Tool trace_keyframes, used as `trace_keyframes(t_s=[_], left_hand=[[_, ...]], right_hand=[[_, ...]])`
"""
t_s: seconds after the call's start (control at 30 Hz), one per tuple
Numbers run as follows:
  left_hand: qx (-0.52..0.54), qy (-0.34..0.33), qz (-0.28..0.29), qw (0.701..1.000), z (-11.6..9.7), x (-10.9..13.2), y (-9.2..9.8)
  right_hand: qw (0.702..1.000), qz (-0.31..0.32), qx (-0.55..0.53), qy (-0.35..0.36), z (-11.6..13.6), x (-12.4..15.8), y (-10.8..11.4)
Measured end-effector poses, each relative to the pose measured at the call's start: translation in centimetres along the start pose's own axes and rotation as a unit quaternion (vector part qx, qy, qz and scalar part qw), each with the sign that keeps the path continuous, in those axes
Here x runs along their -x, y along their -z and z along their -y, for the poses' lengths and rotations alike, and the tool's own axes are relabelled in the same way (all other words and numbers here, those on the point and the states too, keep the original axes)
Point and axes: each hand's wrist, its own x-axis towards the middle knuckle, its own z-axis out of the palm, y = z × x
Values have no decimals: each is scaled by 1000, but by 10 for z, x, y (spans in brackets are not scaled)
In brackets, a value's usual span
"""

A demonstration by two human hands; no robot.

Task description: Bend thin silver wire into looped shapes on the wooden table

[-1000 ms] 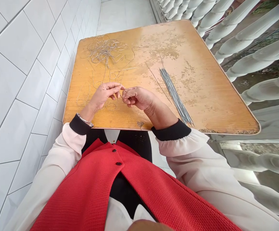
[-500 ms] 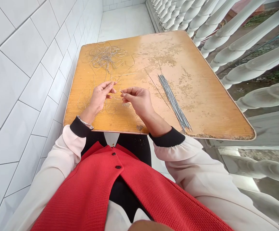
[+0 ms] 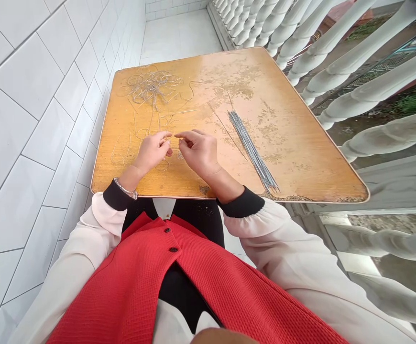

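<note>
Close together above the near left part of the table, both hands are pinched around what looks like a very fine wire. My left hand (image 3: 154, 150) is closed, thumb against fingers, with thin strands near its tips. Facing it a short gap away, my right hand (image 3: 201, 153) is closed too, thumb and forefinger pressed together; the wire between them barely shows. Thin loose wires (image 3: 177, 113) lie just beyond the hands, and a small heap of tiny bits (image 3: 180, 155) is beside the right fingers. Further back sits a tangle of silvery wire (image 3: 154, 88).
A bundle of straight grey rods (image 3: 253, 150) lies right of my right hand, with a single thin rod (image 3: 227, 131) alongside. The worn wooden table (image 3: 308, 162) stands between a white tiled wall (image 3: 25, 124) and a white balustrade (image 3: 369, 91).
My hands have come slightly nearer each other, and the fingers have curled in more. The view has shifted a little, so the table appears further left.
</note>
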Motion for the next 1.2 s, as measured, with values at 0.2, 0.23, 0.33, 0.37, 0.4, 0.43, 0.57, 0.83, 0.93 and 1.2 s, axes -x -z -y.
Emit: trace_keyframes(t_s=[0.2, 0.23, 0.33, 0.37, 0.4, 0.43, 0.57, 0.83, 0.93, 1.2], left_hand=[[-64, -25, 21, 997, 1, 0, 1], [-76, -30, 28, 996, 1, 0, 1], [-106, -51, 45, 992, 0, 1, 2], [-115, -57, 50, 991, 0, 2, 2], [-122, -61, 53, 989, 0, 2, 2], [-128, -65, 55, 988, 0, 2, 2], [-149, -84, 52, 984, 0, 3, 1], [-169, -102, 51, 979, -3, 4, 1], [-166, -100, 54, 980, -2, 3, 0], [-124, -89, 34, 988, -2, 4, -1]], right_hand=[[997, 30, 57, 48, -8, 3, -3], [996, 29, 66, 57, -10, 4, -4], [992, 25, 93, 82, -14, 4, -6], [991, 23, 101, 89, -15, 4, -7], [990, 23, 107, 94, -16, 4, -7], [988, 23, 113, 98, -16, 4, -8], [984, 28, 138, 110, -16, 3, -8], [970, 42, 204, 123, -16, 2, -10], [973, 33, 195, 115, -18, 2, -11], [995, 15, 78, 59, -19, 3, -13]])
